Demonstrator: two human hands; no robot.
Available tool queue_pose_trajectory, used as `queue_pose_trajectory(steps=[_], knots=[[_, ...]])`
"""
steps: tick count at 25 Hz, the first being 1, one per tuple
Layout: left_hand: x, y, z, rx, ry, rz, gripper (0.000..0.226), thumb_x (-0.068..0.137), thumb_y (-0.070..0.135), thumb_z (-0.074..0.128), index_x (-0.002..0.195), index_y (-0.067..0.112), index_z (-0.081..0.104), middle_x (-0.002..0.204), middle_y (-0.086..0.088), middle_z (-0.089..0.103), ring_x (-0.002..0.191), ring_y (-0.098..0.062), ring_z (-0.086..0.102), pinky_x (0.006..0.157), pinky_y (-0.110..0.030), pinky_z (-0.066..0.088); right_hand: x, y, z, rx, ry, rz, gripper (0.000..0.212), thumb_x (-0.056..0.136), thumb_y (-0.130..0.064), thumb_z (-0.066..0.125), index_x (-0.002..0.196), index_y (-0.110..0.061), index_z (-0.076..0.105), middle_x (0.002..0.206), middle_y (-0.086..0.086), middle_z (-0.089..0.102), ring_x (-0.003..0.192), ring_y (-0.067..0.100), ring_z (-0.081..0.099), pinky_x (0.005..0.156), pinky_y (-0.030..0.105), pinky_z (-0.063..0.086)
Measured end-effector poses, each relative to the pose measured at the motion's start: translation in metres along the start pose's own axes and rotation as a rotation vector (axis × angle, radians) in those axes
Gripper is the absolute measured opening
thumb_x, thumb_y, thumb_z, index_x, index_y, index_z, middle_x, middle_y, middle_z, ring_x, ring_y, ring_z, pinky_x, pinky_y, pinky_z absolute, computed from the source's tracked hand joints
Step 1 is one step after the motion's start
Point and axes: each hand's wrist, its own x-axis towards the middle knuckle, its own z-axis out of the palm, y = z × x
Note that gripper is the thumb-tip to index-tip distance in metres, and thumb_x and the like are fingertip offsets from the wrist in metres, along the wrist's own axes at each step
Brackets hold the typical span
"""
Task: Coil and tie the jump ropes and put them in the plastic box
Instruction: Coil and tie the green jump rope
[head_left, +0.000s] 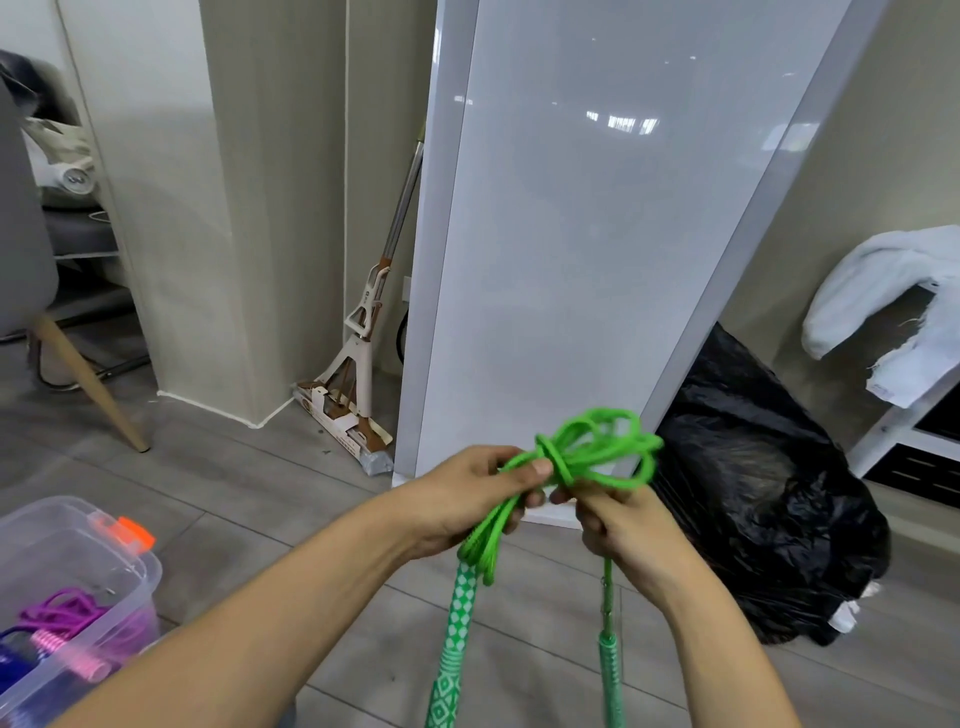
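Grey floor (208, 467), white panel (571, 234) behind: L hand (462, 499) grips the coiled green rope (597, 447), thumb on the knot (553, 462), R hand (628, 525) pinches a strand just below; box (130, 566) sits lower left, well apart, purple rope (62, 608) inside. Risk: wrap looks loose, so releasing before cinching may let coil spring open. Handles (457, 623) run off frame bottom; R fingertips (561, 496) & knot path unclear.

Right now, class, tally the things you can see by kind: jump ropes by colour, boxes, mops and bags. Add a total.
green jump rope: 1
purple jump rope: 1
plastic box: 1
mop: 1
black bag: 1
Total: 5
A dark blue shape in the box is cut off at the edge, so it is not counted.
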Motion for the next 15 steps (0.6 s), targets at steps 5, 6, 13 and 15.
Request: queue_pose_trajectory(steps=[5, 6, 13, 15], knots=[[0.019, -0.021, -0.025, 0.155, 0.559, -0.011, 0.034, 0.089, 0.042, 0.069, 0.099, 0.01, 0.062, 0.076, -0.001, 0.067, 0.071, -0.021, 0.055, 0.072, -0.034, 0.042, -0.005, 0.001, 0.014, -0.117, -0.207, 0.186, 0.036, 0.105, -0.024, 0.046, 0.099, -0.005, 0.077, 0.056, 0.002, 0.034, 0.046, 0.015, 0.027, 0.047, 0.023, 0.025], [0.019, -0.021, -0.028, 0.276, 0.6, 0.009, 0.031, 0.091, 0.041, 0.067, 0.102, 0.013, 0.059, 0.078, -0.001, 0.068, 0.073, -0.019, 0.058, 0.071, -0.033, 0.044, -0.008, -0.001, 0.015, -0.155, -0.24, 0.191, 0.035, 0.105, -0.022, 0.045, 0.1, -0.008, 0.077, 0.057, 0.003, 0.037, 0.046, 0.016, 0.032, 0.048, 0.023, 0.03], [0.004, -0.009, -0.047, 1.061, 0.12, -0.006, 0.026, 0.082, 0.044, 0.075, 0.101, 0.03, 0.063, 0.071, 0.008, 0.061, 0.075, -0.016, 0.059, 0.067, -0.03, 0.044, -0.023, -0.019, 0.006, -0.21, -0.126, 0.049, 0.02, 0.1, -0.013, 0.058, 0.095, -0.007, 0.077, 0.056, 0.005, 0.043, 0.044, 0.016, 0.039, 0.044, 0.021, 0.035], [-0.002, -0.007, -0.039, 0.849, -0.199, -0.119, 0.026, 0.082, 0.04, 0.077, 0.103, 0.028, 0.067, 0.079, 0.002, 0.072, 0.075, -0.012, 0.064, 0.078, -0.034, 0.05, -0.02, -0.018, 0.003, -0.213, -0.004, -0.04, 0.018, 0.094, -0.015, 0.067, 0.081, -0.008, 0.077, 0.051, 0.003, 0.036, 0.043, 0.015, 0.028, 0.041, 0.02, 0.024]])
